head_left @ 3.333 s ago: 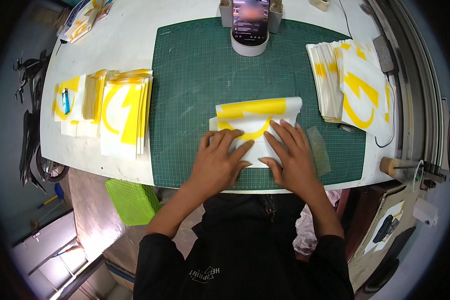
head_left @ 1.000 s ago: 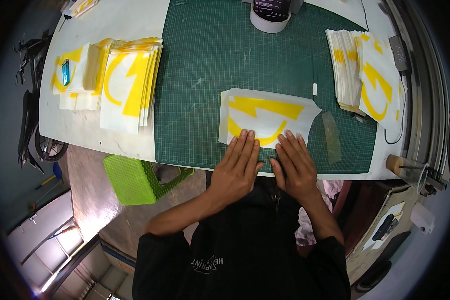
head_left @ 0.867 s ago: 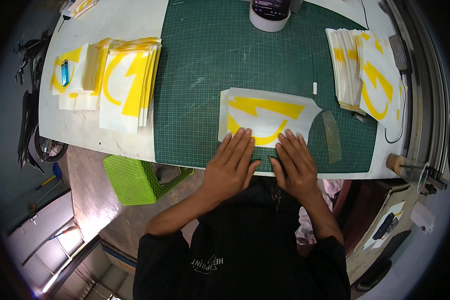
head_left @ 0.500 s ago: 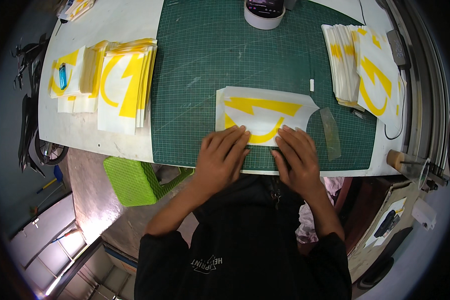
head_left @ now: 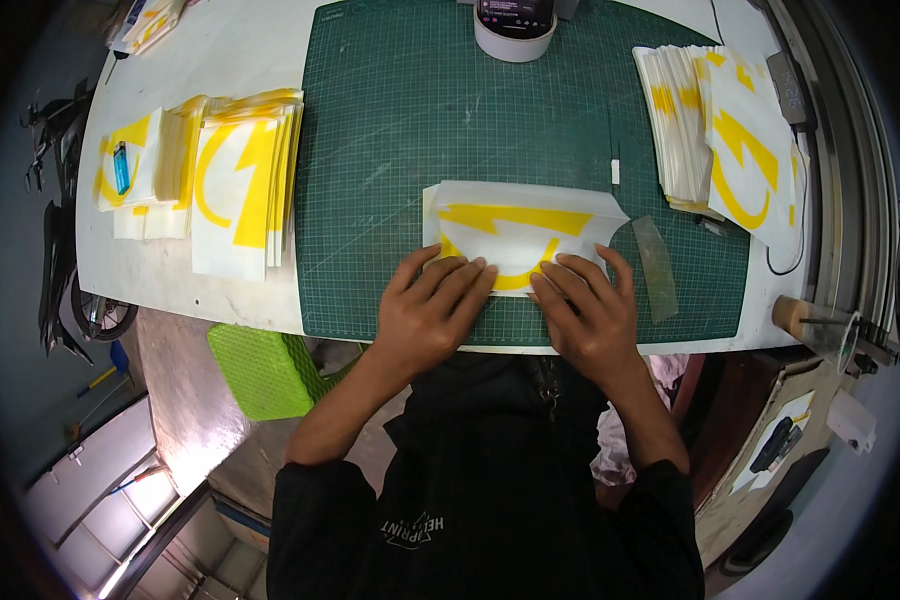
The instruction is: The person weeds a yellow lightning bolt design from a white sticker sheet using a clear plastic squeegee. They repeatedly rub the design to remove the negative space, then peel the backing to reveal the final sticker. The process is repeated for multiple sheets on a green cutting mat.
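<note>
As my left hand [head_left: 432, 308] and right hand [head_left: 592, 312], both half curled, bear on the sheet [head_left: 520, 235] near the mat's [head_left: 400, 130] front edge (whether they pinch it, I cannot tell), matched, even pressure should keep it straight and uncreased.

I see a soft, even light over the table [head_left: 245, 305] and the green mat [head_left: 400, 130], while the strongest brightness is at lower left, where some panes [head_left: 151, 495] are almost white and the floor [head_left: 198, 440] shines with glare. The black shirt [head_left: 530, 490] is so dark that its folds hardly show. Toward the rim, straight edges bend and corners become black, but the paper [head_left: 505, 235] is rather sharp.
</note>
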### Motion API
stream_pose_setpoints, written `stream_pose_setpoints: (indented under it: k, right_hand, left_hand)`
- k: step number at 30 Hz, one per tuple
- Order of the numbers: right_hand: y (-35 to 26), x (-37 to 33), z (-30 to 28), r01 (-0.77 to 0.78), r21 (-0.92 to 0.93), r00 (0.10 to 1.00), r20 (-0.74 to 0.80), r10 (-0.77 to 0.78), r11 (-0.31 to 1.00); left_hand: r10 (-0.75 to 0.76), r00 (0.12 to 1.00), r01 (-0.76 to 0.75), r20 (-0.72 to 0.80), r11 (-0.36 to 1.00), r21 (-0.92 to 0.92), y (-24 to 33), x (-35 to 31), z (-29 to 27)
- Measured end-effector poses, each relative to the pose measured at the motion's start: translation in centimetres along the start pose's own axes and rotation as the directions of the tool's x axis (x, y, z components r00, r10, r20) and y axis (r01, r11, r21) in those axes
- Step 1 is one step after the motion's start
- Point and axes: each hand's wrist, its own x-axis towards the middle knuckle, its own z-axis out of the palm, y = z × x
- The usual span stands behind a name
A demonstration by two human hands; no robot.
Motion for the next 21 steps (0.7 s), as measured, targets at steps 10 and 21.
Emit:
stream_pose_setpoints:
  k: [10,21]
  right_hand:
    - [-0.1,-0.5,0.6,0.016,-0.022,1.0,0.014,-0.016,1.0]
    - [-2.1,-2.9,0.9,-0.104,0.024,0.991,0.087,0.101,0.994]
  left_hand:
    - [0.002,0.998,-0.004,0.068,0.999,0.033,0.6,-0.3,-0.3]
    - [-0.235,0.949,0.237,0.211,0.971,0.017,5.1,-2.0,-0.3]
